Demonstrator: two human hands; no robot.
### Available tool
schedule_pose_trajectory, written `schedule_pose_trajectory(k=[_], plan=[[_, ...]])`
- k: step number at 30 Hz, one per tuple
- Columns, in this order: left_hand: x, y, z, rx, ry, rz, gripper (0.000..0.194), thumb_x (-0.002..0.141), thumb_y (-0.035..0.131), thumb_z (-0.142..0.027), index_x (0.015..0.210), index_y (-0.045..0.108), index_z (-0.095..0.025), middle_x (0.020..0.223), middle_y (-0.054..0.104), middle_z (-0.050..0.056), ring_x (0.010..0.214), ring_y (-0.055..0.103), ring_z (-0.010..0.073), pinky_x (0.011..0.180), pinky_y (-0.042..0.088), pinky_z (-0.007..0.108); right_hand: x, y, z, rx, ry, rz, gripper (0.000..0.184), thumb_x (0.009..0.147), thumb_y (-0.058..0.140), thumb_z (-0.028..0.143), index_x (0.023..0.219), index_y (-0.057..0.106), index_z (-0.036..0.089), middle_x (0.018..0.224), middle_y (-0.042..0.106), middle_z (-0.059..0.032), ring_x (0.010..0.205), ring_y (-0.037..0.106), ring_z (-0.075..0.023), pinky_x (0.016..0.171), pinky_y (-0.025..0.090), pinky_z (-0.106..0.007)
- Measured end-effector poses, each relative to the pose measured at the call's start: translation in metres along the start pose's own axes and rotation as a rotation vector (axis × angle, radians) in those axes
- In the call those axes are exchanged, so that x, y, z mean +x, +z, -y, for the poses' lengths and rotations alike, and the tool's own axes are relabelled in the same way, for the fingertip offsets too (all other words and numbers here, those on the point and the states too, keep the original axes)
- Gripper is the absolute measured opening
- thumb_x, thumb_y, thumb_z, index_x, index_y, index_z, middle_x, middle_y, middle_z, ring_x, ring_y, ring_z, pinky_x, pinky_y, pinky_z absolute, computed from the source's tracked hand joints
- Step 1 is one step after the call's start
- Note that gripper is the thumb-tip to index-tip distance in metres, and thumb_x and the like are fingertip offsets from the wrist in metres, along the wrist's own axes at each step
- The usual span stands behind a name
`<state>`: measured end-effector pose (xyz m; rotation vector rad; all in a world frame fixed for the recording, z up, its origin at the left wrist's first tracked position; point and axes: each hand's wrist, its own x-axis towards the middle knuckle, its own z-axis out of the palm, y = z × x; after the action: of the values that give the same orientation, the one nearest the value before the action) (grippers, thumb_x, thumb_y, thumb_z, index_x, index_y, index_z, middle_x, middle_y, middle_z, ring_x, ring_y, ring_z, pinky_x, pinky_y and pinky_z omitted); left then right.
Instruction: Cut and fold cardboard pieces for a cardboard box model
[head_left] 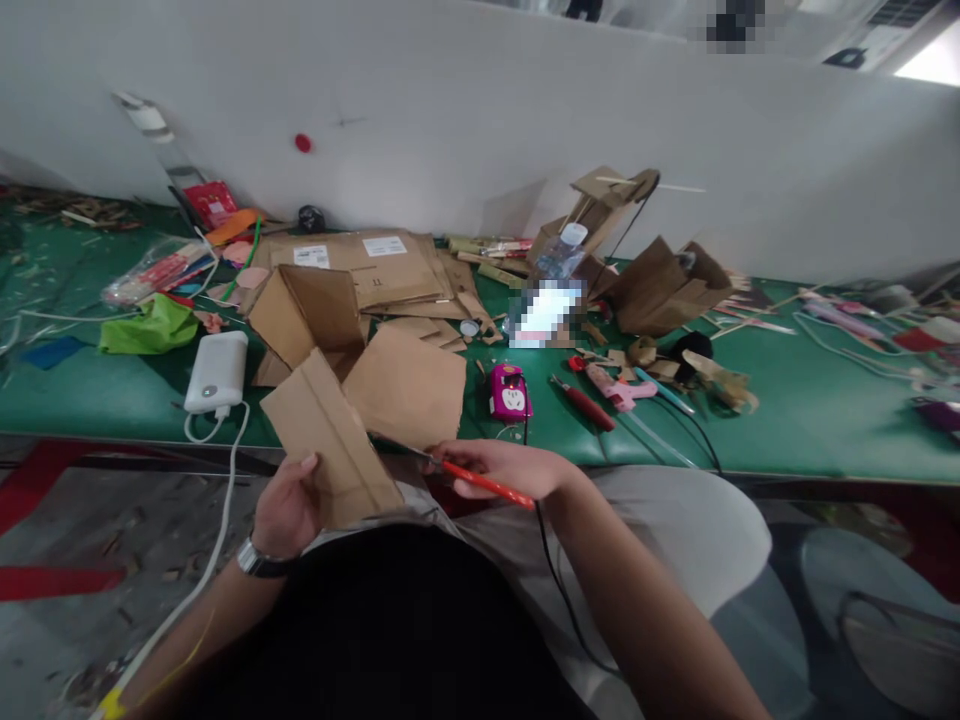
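My left hand (286,508) is closed on the edge of a folded cardboard piece (330,440), with the thumb on its near face. A long crease runs down the cardboard, which is held tilted at the bench's front edge. In my right hand (506,465) is a red-handled tool (487,484) with a slim dark metal blade. The blade points left, and its tip is close to the cardboard's right edge; whether they touch I cannot tell. Beyond lie a flat cardboard sheet (409,385) and an open cardboard box form (311,310).
On the green bench (795,420) are a white power bank (217,372) with a cable, a purple socket block (510,393), a dark red hand tool (589,408), a pink glue gun (619,388), a plastic bottle (561,255) and a brown paper bag (667,285).
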<state>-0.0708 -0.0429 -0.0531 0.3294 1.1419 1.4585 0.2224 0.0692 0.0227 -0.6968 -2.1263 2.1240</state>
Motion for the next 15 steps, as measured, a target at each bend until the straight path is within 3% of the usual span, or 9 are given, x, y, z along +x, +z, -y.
schedule_pose_trajectory(k=[4,9,15], plan=[[0.005,0.003,-0.004,-0.071,-0.107,-0.030,0.033,0.061,0.090,-0.041,0.086,0.076,-0.023,0.097,0.083,0.008,0.117,0.075,0.0377,0.101,0.064,0.050,-0.013,0.005,-0.014,0.015,-0.012,0.055,0.068,0.094,0.070,0.069,0.137,0.067,0.017,0.108,0.068,-0.0071,0.093,0.061,-0.0185,0.081,0.052,-0.029],[0.007,0.010,-0.005,-0.056,-0.167,-0.159,0.039,0.062,0.092,-0.038,0.093,0.077,-0.019,0.092,0.083,0.007,0.110,0.078,0.0364,0.098,0.066,0.051,-0.026,0.015,-0.029,0.127,-0.019,0.050,0.074,0.090,0.074,0.072,0.137,0.064,0.017,0.105,0.063,-0.0049,0.092,0.057,-0.0166,0.083,0.049,-0.029],[0.004,0.016,-0.008,-0.085,-0.027,-0.142,0.044,0.062,0.096,-0.042,0.099,0.078,-0.024,0.101,0.084,0.007,0.125,0.072,0.0407,0.103,0.063,0.055,-0.046,0.022,-0.041,0.258,-0.059,0.051,0.079,0.081,0.080,0.076,0.132,0.065,0.017,0.102,0.061,-0.0043,0.086,0.054,-0.0149,0.076,0.047,-0.026]])
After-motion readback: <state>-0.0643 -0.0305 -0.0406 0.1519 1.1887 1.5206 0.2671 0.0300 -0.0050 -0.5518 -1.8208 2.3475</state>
